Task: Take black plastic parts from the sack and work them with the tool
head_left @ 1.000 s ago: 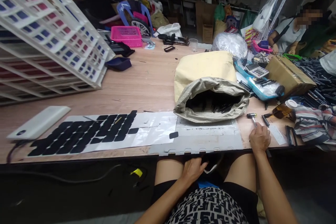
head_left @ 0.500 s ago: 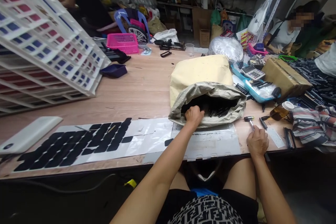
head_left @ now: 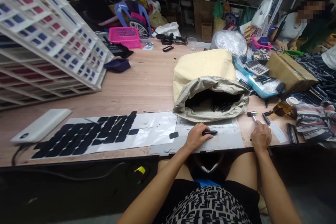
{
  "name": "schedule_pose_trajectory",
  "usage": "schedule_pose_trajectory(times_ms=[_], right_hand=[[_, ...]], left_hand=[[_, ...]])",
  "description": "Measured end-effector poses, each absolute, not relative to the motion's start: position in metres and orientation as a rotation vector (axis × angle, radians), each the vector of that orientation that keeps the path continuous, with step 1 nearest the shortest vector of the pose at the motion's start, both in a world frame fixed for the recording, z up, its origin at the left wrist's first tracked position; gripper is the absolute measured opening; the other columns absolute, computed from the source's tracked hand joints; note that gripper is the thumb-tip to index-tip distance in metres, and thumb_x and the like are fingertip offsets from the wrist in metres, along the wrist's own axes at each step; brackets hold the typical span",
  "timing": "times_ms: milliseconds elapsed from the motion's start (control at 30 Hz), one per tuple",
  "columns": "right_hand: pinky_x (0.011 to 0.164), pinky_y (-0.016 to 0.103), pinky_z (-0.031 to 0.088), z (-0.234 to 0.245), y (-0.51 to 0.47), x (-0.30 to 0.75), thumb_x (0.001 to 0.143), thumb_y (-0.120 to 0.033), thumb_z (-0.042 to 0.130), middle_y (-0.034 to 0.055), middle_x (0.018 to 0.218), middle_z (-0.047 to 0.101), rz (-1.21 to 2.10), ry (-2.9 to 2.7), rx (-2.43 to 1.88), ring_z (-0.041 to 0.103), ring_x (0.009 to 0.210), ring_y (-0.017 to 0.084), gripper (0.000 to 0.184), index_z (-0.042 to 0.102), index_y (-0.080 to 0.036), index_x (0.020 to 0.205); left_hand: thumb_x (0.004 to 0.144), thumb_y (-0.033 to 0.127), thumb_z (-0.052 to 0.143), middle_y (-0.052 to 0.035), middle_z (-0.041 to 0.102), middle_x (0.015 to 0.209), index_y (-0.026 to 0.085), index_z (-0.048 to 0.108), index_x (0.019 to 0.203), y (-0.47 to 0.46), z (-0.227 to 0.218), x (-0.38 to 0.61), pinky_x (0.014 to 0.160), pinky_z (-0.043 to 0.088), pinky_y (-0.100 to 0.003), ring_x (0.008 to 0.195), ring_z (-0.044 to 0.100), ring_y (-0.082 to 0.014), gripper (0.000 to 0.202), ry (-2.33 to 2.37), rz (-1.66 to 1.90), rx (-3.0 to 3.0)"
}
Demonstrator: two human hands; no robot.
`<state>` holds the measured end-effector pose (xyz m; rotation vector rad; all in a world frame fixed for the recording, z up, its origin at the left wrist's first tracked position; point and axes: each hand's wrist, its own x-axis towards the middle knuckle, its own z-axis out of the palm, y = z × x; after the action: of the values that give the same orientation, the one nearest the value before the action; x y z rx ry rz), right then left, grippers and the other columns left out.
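Note:
My left hand (head_left: 196, 137) is closed on a short black plastic piece (head_left: 210, 132), just above the grey board (head_left: 228, 138) at the table's front edge. Behind it lies a cream sack (head_left: 204, 64) with its rolled grey mouth facing me and dark pieces inside. To the right, my right hand (head_left: 261, 136) grips a small hammer (head_left: 255, 119), its head pointing away from me and its handle reaching past the table edge. A lone black rounded patch (head_left: 173, 135) sits left of my left hand.
A white sheet with black rounded patches (head_left: 105, 131) covers the front left, beside a white device (head_left: 43, 126). A white crate (head_left: 86, 73) leans at left. Right are a blue tray (head_left: 262, 91), carton (head_left: 288, 71), amber bottle (head_left: 282, 109) and striped cloth (head_left: 312, 122). A person (head_left: 291, 29) sits beyond.
My left hand has come out of the sack's mouth toward me and now holds a black piece over the board. My right hand still holds the hammer in about the same place.

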<state>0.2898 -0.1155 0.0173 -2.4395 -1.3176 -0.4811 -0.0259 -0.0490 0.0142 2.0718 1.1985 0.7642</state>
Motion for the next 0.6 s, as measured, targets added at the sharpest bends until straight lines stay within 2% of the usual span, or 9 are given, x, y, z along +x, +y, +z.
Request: schedule_pose_trajectory(times_ms=[100, 200, 300, 400, 600], right_hand=[[0.075, 0.033, 0.038, 0.031, -0.126, 0.279, 0.091, -0.019, 0.046, 0.0105, 0.097, 0.060, -0.342, -1.173, -2.328, 0.052, 0.088, 0.022, 0.039, 0.068, -0.018, 0.124], [0.081, 0.034, 0.045, 0.046, -0.146, 0.248, 0.093, -0.025, 0.044, 0.0126, 0.107, 0.063, -0.204, -1.094, -2.113, 0.059, 0.092, 0.022, 0.041, 0.064, -0.015, 0.128], [0.088, 0.035, 0.050, 0.056, -0.165, 0.204, 0.097, -0.031, 0.045, 0.0110, 0.112, 0.067, 0.072, -1.299, -1.858, 0.063, 0.098, 0.022, 0.037, 0.065, -0.019, 0.126], [0.092, 0.033, 0.052, 0.058, -0.173, 0.166, 0.098, -0.026, 0.046, 0.0088, 0.108, 0.069, 0.296, -1.573, -1.626, 0.065, 0.101, 0.019, 0.033, 0.067, -0.021, 0.123], [0.088, 0.031, 0.054, 0.044, -0.173, 0.140, 0.099, -0.020, 0.042, 0.0086, 0.102, 0.067, 0.243, -1.738, -1.558, 0.064, 0.095, 0.017, 0.038, 0.064, -0.022, 0.131]], left_hand=[[0.076, 0.032, 0.080, -0.0013, 0.065, 0.088, 0.021, 0.069, 0.090, -0.048, -0.002, -0.024, 0.078, 0.045, -0.031, 0.091, 0.058, -0.0203, 0.021, 1.225, 0.764, 2.022], [0.075, 0.032, 0.081, -0.0007, 0.065, 0.088, 0.021, 0.070, 0.090, -0.043, -0.005, -0.023, 0.077, 0.044, -0.031, 0.090, 0.057, -0.0198, 0.021, 1.215, 0.767, 2.005], [0.076, 0.033, 0.081, -0.0005, 0.065, 0.087, 0.022, 0.071, 0.088, -0.042, -0.004, -0.024, 0.077, 0.044, -0.031, 0.091, 0.058, -0.0198, 0.020, 1.212, 0.778, 1.991], [0.075, 0.033, 0.082, -0.0004, 0.064, 0.084, 0.022, 0.072, 0.087, -0.043, -0.005, -0.024, 0.078, 0.044, -0.030, 0.090, 0.058, -0.0192, 0.019, 1.199, 0.824, 1.978], [0.076, 0.028, 0.081, 0.0005, 0.061, 0.082, 0.022, 0.072, 0.082, -0.043, -0.006, -0.024, 0.077, 0.043, -0.029, 0.087, 0.055, -0.0171, 0.013, 1.168, 0.862, 1.977]])
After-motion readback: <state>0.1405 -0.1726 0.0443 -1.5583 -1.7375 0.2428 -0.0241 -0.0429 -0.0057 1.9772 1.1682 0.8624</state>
